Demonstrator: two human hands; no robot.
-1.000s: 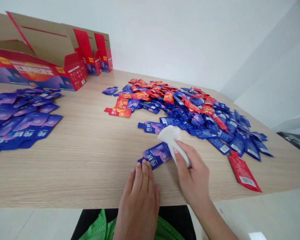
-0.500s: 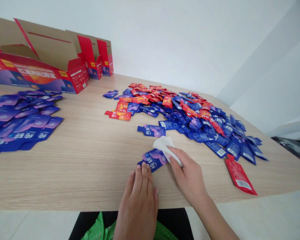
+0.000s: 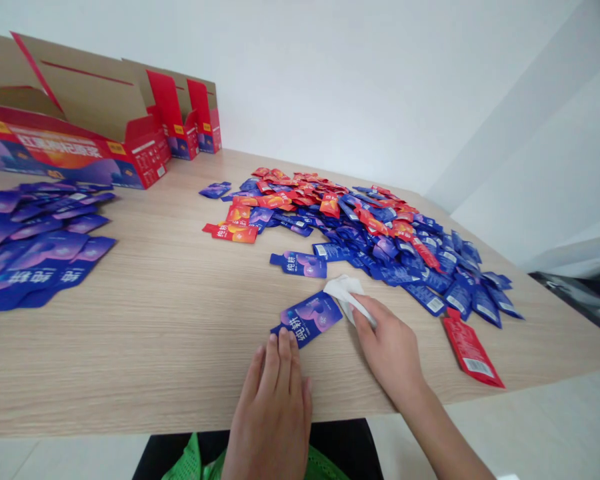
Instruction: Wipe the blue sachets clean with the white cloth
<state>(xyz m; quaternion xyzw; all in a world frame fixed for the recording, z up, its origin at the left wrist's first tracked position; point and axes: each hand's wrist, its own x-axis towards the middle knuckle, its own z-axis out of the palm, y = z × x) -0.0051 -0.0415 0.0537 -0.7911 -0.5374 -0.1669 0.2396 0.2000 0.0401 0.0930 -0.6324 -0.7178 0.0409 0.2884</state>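
So the left hand (image 3: 273, 407) is lying open and flat on a light wood-grain tabletop (image 3: 130, 373), fingertips resting on the lower edge of a blue-and-purple foil sachet (image 3: 310, 319) printed with white Chinese characters, which sits at an angle near the table's front edge. The right hand (image 3: 387, 353) is closed in a pinch around a crumpled white tissue (image 3: 344, 295), and the tissue is right by the sachet's upper corner, though I can't quite tell if they touch. Just above is a second blue-and-purple sachet (image 3: 300, 265), then a big messy heap of blue and red-orange sachets (image 3: 360, 227) across the middle of the table. A lone red sachet (image 3: 470, 351) lies off to the right of the hand. Far left there's an overlapping spread of purple-blue sachets (image 3: 35, 247), and behind that, open red-and-cardboard display boxes (image 3: 75, 127) stand in a row along the wall.
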